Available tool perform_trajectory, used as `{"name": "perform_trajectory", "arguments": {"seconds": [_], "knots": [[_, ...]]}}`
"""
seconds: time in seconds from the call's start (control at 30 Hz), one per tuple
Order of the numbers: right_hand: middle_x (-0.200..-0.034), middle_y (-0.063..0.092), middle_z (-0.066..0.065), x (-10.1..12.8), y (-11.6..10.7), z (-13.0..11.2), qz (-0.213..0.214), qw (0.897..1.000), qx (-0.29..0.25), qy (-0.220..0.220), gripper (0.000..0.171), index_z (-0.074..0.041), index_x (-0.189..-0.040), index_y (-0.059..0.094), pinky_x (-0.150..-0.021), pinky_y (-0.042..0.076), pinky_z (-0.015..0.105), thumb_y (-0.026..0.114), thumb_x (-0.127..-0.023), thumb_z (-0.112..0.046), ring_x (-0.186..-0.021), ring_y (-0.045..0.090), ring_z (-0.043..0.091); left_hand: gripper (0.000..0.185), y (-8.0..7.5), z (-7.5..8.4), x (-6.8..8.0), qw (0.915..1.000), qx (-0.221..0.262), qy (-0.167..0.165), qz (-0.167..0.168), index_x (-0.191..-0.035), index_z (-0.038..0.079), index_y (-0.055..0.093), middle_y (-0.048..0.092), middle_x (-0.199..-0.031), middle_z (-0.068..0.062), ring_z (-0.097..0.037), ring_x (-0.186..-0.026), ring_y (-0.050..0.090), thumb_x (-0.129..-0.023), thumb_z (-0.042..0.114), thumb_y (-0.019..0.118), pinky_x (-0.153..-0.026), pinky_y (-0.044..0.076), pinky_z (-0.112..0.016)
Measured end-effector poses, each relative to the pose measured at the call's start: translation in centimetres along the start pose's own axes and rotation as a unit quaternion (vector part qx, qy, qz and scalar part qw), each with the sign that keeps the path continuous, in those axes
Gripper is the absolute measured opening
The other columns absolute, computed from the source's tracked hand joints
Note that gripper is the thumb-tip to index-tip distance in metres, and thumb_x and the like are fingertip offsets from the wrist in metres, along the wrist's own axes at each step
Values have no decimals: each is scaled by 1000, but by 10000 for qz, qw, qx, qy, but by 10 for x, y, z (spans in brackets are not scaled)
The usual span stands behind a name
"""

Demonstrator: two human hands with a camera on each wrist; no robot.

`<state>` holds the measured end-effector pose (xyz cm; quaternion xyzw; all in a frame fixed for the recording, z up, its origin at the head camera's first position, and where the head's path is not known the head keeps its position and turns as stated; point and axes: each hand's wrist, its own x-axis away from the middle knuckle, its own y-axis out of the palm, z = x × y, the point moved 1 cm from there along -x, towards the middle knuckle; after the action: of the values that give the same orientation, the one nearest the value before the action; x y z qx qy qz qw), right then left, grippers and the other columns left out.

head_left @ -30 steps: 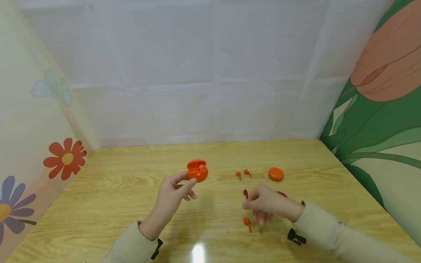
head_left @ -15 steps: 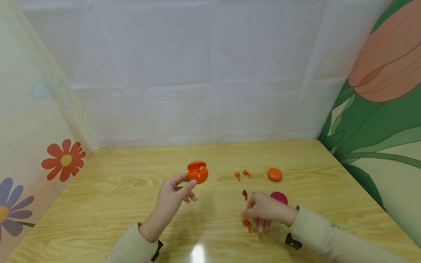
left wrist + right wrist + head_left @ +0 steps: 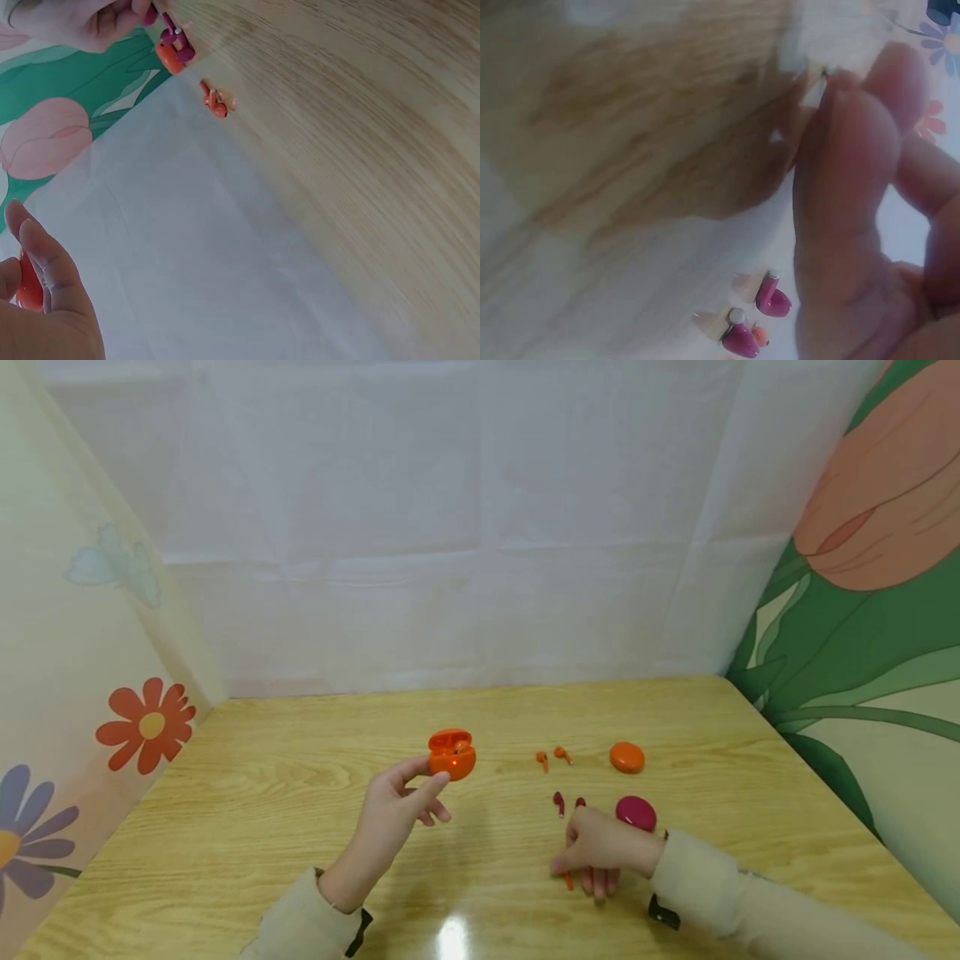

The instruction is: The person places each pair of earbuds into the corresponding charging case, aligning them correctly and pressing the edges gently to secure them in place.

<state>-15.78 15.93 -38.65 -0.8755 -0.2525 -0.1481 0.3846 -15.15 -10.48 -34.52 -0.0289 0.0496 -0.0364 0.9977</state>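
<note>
Head view: open orange case pinched, right wrist: 2 magenta earbuds

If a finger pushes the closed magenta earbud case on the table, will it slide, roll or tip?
The magenta earbud case looks low, rounded and glossy, and the wooden table is shiny, so it would probably slide and perhaps spin, not tip. It seems small and hard, likely light. A push could knock it into the magenta earbuds lying loose beside it.

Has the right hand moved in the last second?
Yes. The right hand has dropped toward the near table edge, uncovering the magenta case, and its fingers now sit over the orange earbud on the table.
</note>
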Motion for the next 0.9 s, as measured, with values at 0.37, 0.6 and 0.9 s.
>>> {"name": "perform_trajectory", "arguments": {"seconds": [0.37, 0.6, 0.9], "knots": [[-50, 60, 4, -2, 4, -4, 9, 9993, 315, 218, 27, -4, -71, 57, -36, 42, 18, 74, -87, -18, -35, 52, 7, 33, 0, -1, 0, 10000, -12, 45, -62, -122, -8, 62, 67, -110, -16, -19, -55, 64, -93, 7, 66, -54, 51, -25], [-50, 60, 4, 2, -1, -6, -211, 9987, -306, -361, 27, -1, -66, 59, -37, 42, 17, 70, -88, -12, -37, 53, 6, 33, 1, -2, 0, 10000, -9, 21, -84, -122, -8, 62, 66, -111, -17, -18, -55, 64, -93, 8, 66, -54, 51, -25], [-54, 62, 6, 6, -16, -26, -204, 9948, -458, -885, 26, -2, -69, 58, -43, 51, 26, 67, -91, -11, -40, 56, 8, 33, 2, -1, 0, 10000, 0, 39, -80, -121, -8, 62, 67, -110, -17, -18, -55, 64, -93, 7, 66, -53, 51, -24]]}}
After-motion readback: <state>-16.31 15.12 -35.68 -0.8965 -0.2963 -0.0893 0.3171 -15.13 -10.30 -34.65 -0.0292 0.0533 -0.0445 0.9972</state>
